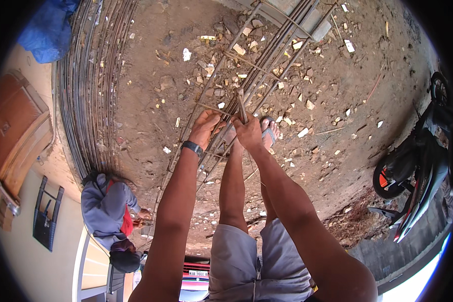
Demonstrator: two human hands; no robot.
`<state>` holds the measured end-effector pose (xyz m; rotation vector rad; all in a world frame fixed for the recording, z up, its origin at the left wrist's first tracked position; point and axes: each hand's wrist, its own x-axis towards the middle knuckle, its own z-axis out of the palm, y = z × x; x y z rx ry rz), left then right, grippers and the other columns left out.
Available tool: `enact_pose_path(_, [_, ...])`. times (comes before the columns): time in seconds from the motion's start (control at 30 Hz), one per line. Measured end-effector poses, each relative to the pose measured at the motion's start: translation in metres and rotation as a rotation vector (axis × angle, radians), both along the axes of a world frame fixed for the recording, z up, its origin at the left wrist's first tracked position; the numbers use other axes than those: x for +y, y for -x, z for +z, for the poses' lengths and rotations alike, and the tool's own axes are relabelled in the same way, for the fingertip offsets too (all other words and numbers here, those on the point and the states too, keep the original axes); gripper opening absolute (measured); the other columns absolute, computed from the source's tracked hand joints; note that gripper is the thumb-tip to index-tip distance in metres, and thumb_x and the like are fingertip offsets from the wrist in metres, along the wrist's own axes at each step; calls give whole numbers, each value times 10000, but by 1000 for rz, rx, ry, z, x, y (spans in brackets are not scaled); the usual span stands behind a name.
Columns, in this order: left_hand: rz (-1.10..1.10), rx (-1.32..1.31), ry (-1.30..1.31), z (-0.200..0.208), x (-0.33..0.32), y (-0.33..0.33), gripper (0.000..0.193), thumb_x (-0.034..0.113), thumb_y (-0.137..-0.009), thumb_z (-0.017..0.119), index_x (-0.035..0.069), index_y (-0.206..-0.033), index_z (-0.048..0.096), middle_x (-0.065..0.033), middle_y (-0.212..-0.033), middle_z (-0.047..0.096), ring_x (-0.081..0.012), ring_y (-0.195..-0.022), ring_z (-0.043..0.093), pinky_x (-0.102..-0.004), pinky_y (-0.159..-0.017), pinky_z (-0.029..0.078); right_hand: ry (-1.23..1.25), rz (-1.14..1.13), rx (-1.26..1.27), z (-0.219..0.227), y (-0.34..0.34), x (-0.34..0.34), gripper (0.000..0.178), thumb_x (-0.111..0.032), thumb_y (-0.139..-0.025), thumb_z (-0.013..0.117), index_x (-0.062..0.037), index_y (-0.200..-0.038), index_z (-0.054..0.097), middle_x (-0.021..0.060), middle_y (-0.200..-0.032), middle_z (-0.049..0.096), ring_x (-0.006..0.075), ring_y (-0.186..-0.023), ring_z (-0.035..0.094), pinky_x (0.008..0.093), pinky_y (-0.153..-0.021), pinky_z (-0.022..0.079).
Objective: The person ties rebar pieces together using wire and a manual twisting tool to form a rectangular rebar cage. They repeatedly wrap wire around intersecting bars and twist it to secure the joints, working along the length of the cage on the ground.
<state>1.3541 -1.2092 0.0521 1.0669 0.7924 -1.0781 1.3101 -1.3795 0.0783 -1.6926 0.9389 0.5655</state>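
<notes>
Rough metal rods (265, 65), matt cloth shorts (234, 261), creased plastic sheet (50, 30)

Brown rebar cage (257, 78), brown soil (148, 60) (speckled with pale chips (186, 54)), grey shorts (231, 261), blue sheet (48, 30).

Over there I see a dark wristwatch (192, 147) with a black strap, worn just behind the left hand (205, 127). The arms (297, 206) are bare past the elbows. Below come loose, light grey shorts (232, 261) and, on the right foot, an open sandal with greyish straps (270, 134).
</notes>
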Motion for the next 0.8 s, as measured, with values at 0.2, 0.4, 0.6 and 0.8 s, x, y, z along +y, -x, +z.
enact_pose_path(0.2, [-2, -44, 59, -17, 13, 15, 142, 240, -958, 662, 138, -1054, 640, -16, -1079, 685, -163, -969, 656, -332, -856, 409, 67, 40, -61, -3, 0, 5, 211, -198, -857, 641, -9, -901, 726, 185, -714, 674, 284, -649, 662, 393, -670, 527])
enact_pose_path(0.4, [236, 39, 148, -16, 12, 21, 274, 347, -1043, 496, 110, -1125, 606, -58, -1214, 664, -224, -1061, 603, -364, -924, 411, 35, 10, -93, -3, 3, 6, 227, -219, -868, 660, -6, -909, 726, 166, -704, 675, 278, -638, 659, 397, -648, 521])
enact_pose_path(0.6, [-10, 30, -13, -9, -2, 4, 252, 349, -1056, 531, 143, -1169, 621, -20, -1293, 639, -137, -1040, 569, -330, -925, 424, 10, 92, -254, -46, 38, 4, 197, -195, -893, 674, -5, -923, 712, 124, -654, 649, 220, -565, 611, 361, -557, 486])
enact_pose_path(0.8, [-23, -75, -56, -12, -7, 2, 234, 228, -930, 770, 61, -1079, 700, 9, -994, 720, -56, -675, 563, -209, -576, 416, -69, -162, -31, -15, 14, 6, 168, -163, -876, 686, 0, -915, 692, 108, -634, 630, 179, -559, 588, 358, -545, 473])
